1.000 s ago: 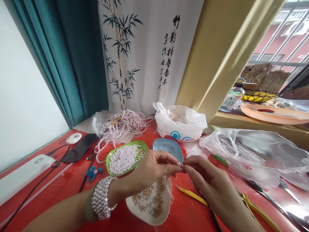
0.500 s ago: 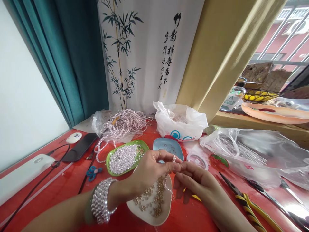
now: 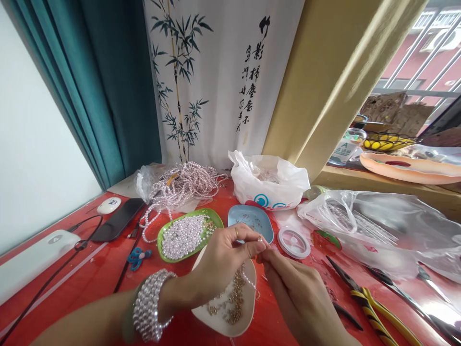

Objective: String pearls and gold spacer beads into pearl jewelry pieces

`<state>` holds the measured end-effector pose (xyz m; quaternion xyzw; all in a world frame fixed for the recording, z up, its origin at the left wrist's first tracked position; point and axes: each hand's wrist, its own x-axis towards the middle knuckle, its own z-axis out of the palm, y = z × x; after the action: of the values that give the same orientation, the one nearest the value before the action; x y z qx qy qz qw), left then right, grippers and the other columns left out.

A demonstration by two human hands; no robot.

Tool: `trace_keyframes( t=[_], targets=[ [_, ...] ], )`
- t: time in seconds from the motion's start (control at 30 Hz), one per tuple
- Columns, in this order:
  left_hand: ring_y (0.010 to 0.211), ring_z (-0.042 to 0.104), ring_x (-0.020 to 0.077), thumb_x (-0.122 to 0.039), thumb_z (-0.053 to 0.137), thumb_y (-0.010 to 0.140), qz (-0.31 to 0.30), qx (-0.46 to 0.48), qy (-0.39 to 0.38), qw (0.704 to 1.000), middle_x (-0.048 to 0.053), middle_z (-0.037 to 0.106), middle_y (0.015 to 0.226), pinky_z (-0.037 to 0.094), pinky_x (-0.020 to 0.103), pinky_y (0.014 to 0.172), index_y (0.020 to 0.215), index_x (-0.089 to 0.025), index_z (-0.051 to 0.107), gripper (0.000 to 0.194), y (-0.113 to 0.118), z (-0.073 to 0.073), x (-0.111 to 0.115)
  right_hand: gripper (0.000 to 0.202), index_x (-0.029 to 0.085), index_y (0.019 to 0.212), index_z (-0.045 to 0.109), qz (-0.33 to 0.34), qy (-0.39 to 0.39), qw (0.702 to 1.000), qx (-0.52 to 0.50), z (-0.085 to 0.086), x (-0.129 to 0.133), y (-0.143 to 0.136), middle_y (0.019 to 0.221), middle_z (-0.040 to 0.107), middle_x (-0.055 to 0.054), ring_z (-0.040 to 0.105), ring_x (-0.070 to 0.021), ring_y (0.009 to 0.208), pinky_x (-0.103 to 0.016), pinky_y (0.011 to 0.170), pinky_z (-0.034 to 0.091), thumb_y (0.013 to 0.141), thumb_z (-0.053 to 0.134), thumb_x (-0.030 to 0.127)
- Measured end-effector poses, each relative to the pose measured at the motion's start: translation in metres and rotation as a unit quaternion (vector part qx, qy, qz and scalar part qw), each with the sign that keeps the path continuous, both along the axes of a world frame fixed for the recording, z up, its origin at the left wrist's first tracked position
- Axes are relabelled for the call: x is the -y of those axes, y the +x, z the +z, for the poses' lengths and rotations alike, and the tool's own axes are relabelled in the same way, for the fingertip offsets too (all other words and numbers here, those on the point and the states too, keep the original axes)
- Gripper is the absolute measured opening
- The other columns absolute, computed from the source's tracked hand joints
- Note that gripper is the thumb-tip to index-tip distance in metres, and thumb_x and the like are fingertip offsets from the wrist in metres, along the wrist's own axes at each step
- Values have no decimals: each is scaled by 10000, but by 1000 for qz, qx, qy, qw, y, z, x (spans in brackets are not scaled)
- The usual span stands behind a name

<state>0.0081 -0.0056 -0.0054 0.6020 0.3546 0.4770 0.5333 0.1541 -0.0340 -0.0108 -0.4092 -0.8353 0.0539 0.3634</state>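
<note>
Shiny bead sits at the fingertips of the left hand, up above the white dish and close to the blue tray. The left thumb and pointer finger squeeze it. The right hand has its fingertips bunched up, right by the left ones; I cannot tell if they pinch anything. A thin string of pink beads shows under the left hand, at the dish's right side. It may join the bead, but the fingers hide that. This looks like fiddly fingertip work. The next move seems to need a steady left pinch and gentle right fingers.
</note>
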Motion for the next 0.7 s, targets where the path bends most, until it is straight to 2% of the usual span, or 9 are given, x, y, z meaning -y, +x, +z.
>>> trace_keyframes(
  t=[0.17,0.37,0.53,0.63,0.7],
  targets=[
    [716,548,140,-231,607,741,10,1,12,1000,28,606,736,447,268,669,710,-165,679,102,0,2,1,238,140,767,539,29,46,998,39,-3,-1,2,598,600,-52,528,-127,465,-228,433,407,857,324,94],
    [716,546,149,-267,603,745,10,-1,21,1000,37,610,732,451,283,661,709,-169,683,132,1,2,2,245,141,777,540,31,69,993,93,-4,1,4,549,574,-26,516,-136,448,-247,418,394,826,320,46],
    [708,540,145,-263,592,751,15,-8,31,999,36,603,722,451,275,652,689,-159,672,146,1,1,3,241,104,940,531,45,106,985,129,-7,0,4,552,574,-20,509,-153,449,-263,410,377,812,339,37],
    [676,548,132,-269,608,738,-2,7,-6,1000,32,604,724,450,263,631,691,-147,658,141,0,1,0,227,122,867,540,44,89,991,92,-7,-2,1,545,563,-18,500,-133,450,-243,427,381,825,330,47],
    [617,545,113,-276,625,732,-28,41,-47,998,11,595,684,445,252,598,785,-147,639,140,-1,1,-3,237,146,773,541,30,42,998,48,-5,-1,0,521,540,-3,470,-108,424,-221,415,362,838,324,76]
  ],
)
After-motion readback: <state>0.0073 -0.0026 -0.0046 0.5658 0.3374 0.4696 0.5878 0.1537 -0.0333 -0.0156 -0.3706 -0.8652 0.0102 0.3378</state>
